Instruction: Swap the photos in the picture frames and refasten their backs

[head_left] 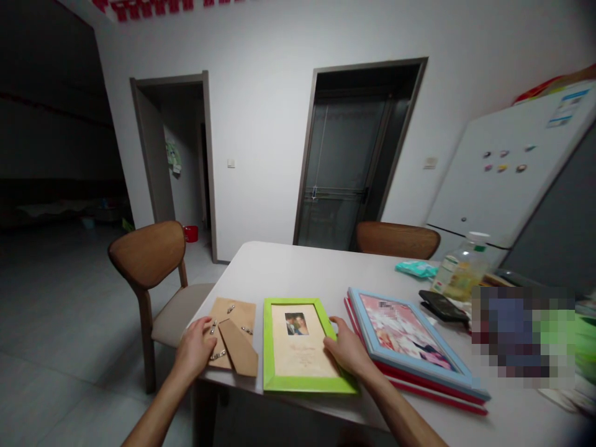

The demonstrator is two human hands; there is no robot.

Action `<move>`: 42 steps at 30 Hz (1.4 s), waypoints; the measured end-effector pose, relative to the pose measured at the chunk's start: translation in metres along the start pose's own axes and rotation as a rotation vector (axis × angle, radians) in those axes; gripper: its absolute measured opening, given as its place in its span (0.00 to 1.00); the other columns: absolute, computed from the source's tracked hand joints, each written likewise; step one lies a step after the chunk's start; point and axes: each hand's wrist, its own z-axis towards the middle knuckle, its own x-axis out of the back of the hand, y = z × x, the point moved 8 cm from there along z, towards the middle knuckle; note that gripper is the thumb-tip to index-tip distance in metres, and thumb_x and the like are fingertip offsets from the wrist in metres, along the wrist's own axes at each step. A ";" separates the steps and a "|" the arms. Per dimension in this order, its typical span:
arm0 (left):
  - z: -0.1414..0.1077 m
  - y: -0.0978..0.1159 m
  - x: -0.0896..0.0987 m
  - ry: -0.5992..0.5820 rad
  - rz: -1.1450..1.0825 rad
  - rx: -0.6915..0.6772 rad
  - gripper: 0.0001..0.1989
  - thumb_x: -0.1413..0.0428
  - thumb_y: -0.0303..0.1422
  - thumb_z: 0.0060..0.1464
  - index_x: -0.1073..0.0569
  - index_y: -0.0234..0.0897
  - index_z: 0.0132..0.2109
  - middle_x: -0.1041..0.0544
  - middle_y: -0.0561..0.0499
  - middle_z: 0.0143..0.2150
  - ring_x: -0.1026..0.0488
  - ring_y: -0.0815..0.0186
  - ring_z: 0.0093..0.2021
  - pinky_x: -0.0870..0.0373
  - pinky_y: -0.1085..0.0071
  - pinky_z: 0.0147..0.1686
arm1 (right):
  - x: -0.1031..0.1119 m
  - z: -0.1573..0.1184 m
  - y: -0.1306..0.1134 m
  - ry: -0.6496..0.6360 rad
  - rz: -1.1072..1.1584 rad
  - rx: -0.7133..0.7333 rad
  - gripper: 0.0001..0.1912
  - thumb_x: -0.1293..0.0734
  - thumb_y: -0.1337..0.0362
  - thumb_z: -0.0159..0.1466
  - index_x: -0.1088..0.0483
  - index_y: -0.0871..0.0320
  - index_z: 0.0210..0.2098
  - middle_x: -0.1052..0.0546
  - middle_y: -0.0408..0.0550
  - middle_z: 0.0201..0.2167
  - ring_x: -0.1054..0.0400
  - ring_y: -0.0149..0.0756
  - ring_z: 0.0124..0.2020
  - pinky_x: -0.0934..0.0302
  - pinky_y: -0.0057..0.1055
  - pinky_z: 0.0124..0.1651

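Note:
A green photo frame (269,347) lies face up near the table's front edge, with a small photo on a cream sheet inside. My right hand (347,347) rests on its right side, fingers curled over the border. Left of the frame is a brown backing board (239,310) with metal clips and a folded stand. My left hand (196,344) grips the board's left edge, thumb on top. On the right, a light blue frame (372,329) with a pink picture sits on a red frame (433,394).
The white table (298,267) also bears a black phone (442,306), a teal packet (416,268) and a large bottle (460,267) at the right. Wooden chairs stand at the left (153,254) and the far side (398,240). A white fridge (512,180) is at the back right.

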 end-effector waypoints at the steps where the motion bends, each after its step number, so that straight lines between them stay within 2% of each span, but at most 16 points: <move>1: -0.005 0.009 -0.006 0.007 0.020 -0.033 0.17 0.48 0.23 0.37 0.32 0.33 0.40 0.32 0.44 0.46 0.41 0.55 0.52 0.51 0.57 0.52 | -0.001 -0.002 0.000 -0.051 0.166 -0.051 0.32 0.45 0.69 0.49 0.52 0.66 0.54 0.27 0.54 0.31 0.32 0.38 0.28 0.41 0.31 0.32; 3: -0.021 0.032 -0.025 -0.009 0.038 -0.106 0.19 0.48 0.24 0.39 0.34 0.33 0.43 0.35 0.44 0.50 0.44 0.58 0.54 0.53 0.60 0.54 | -0.004 -0.011 -0.006 -0.164 0.516 -0.126 0.34 0.47 0.68 0.50 0.60 0.63 0.56 0.27 0.50 0.28 0.33 0.35 0.22 0.41 0.30 0.26; 5: -0.043 0.063 -0.055 -0.083 0.032 -0.207 0.20 0.47 0.26 0.40 0.35 0.35 0.45 0.36 0.46 0.52 0.43 0.62 0.54 0.50 0.64 0.54 | -0.002 -0.020 -0.020 -0.216 0.779 -0.137 0.37 0.47 0.68 0.50 0.65 0.60 0.57 0.27 0.48 0.27 0.34 0.33 0.20 0.41 0.29 0.24; 7: -0.069 0.102 -0.089 -0.208 0.044 -0.398 0.24 0.46 0.28 0.42 0.38 0.36 0.49 0.39 0.45 0.54 0.45 0.60 0.55 0.50 0.60 0.54 | 0.005 -0.027 -0.035 -0.204 0.915 -0.103 0.38 0.46 0.69 0.49 0.65 0.58 0.57 0.27 0.47 0.29 0.36 0.30 0.18 0.41 0.27 0.24; 9: -0.091 0.135 -0.112 -0.289 0.042 -0.547 0.24 0.45 0.29 0.42 0.38 0.37 0.49 0.40 0.44 0.55 0.45 0.58 0.55 0.47 0.58 0.53 | 0.010 -0.030 -0.046 -0.184 0.964 -0.080 0.40 0.44 0.70 0.48 0.65 0.57 0.57 0.28 0.46 0.29 0.37 0.28 0.17 0.42 0.26 0.23; 11: -0.102 0.157 -0.121 -0.286 0.054 -0.650 0.22 0.47 0.26 0.43 0.38 0.36 0.49 0.38 0.44 0.53 0.43 0.58 0.53 0.44 0.58 0.52 | 0.011 -0.031 -0.052 -0.191 0.973 -0.073 0.40 0.42 0.69 0.48 0.64 0.57 0.57 0.28 0.44 0.26 0.38 0.28 0.16 0.42 0.26 0.23; 14: -0.104 0.173 -0.114 -0.234 0.069 -0.758 0.21 0.53 0.21 0.44 0.38 0.37 0.48 0.32 0.46 0.44 0.36 0.61 0.46 0.38 0.62 0.46 | 0.010 -0.029 -0.050 -0.200 0.923 -0.057 0.41 0.38 0.65 0.49 0.62 0.57 0.57 0.31 0.40 0.20 0.39 0.28 0.16 0.44 0.25 0.21; 17: -0.086 0.161 -0.081 -0.060 0.053 -0.665 0.21 0.55 0.21 0.44 0.39 0.36 0.48 0.31 0.48 0.38 0.33 0.64 0.39 0.34 0.65 0.40 | 0.009 -0.021 -0.031 -0.143 0.743 -0.058 0.40 0.38 0.65 0.48 0.59 0.62 0.57 0.33 0.38 0.17 0.39 0.29 0.16 0.47 0.24 0.19; 20: -0.065 0.122 -0.040 0.126 0.013 -0.412 0.19 0.54 0.24 0.45 0.39 0.36 0.47 0.32 0.49 0.37 0.32 0.65 0.35 0.33 0.68 0.35 | 0.011 -0.011 -0.007 -0.050 0.411 -0.037 0.34 0.40 0.67 0.48 0.49 0.68 0.54 0.34 0.39 0.15 0.40 0.29 0.16 0.49 0.24 0.19; 22: -0.057 0.089 -0.022 0.160 0.007 -0.257 0.19 0.53 0.28 0.44 0.38 0.36 0.47 0.32 0.51 0.35 0.31 0.65 0.31 0.33 0.70 0.31 | 0.011 -0.007 0.003 0.005 0.175 0.012 0.29 0.41 0.67 0.48 0.42 0.70 0.50 0.32 0.42 0.17 0.38 0.31 0.19 0.48 0.25 0.22; 25: -0.055 0.047 -0.008 0.149 -0.017 -0.123 0.18 0.52 0.32 0.43 0.37 0.37 0.45 0.32 0.54 0.31 0.31 0.66 0.27 0.33 0.70 0.28 | 0.007 -0.004 0.006 0.053 -0.084 0.094 0.26 0.42 0.68 0.48 0.38 0.71 0.47 0.27 0.51 0.25 0.34 0.35 0.26 0.44 0.27 0.31; 28: -0.059 0.023 -0.008 0.104 0.053 -0.075 0.19 0.52 0.34 0.43 0.36 0.36 0.45 0.32 0.55 0.28 0.32 0.66 0.24 0.34 0.69 0.28 | 0.002 -0.005 0.006 0.068 -0.223 0.140 0.25 0.43 0.67 0.50 0.37 0.71 0.46 0.26 0.58 0.35 0.33 0.39 0.34 0.44 0.29 0.39; 30: -0.062 0.018 -0.012 0.058 0.178 -0.094 0.18 0.53 0.34 0.44 0.36 0.36 0.45 0.31 0.54 0.29 0.31 0.65 0.25 0.33 0.68 0.29 | 0.000 -0.006 0.006 0.071 -0.277 0.152 0.24 0.43 0.67 0.51 0.37 0.70 0.46 0.27 0.59 0.37 0.33 0.40 0.38 0.45 0.29 0.41; 35: -0.070 0.031 -0.022 0.018 0.430 -0.341 0.15 0.52 0.31 0.45 0.33 0.35 0.42 0.29 0.45 0.40 0.34 0.57 0.43 0.37 0.59 0.43 | 0.001 -0.012 -0.006 0.106 -0.327 0.217 0.20 0.42 0.67 0.50 0.34 0.67 0.42 0.29 0.59 0.37 0.35 0.41 0.39 0.45 0.32 0.43; 38: -0.080 0.044 -0.037 -0.044 0.462 -0.478 0.20 0.50 0.29 0.43 0.36 0.35 0.48 0.34 0.43 0.50 0.40 0.56 0.51 0.42 0.56 0.49 | -0.006 -0.020 -0.029 0.133 -0.156 0.323 0.20 0.41 0.67 0.50 0.34 0.65 0.42 0.30 0.57 0.39 0.36 0.39 0.39 0.46 0.32 0.45; 42: -0.094 0.055 -0.070 -0.230 0.504 -0.561 0.27 0.51 0.24 0.39 0.39 0.37 0.52 0.40 0.44 0.56 0.47 0.56 0.56 0.47 0.54 0.52 | -0.051 -0.021 -0.057 -0.075 0.276 0.268 0.23 0.41 0.67 0.50 0.38 0.62 0.46 0.28 0.48 0.29 0.36 0.30 0.24 0.41 0.29 0.33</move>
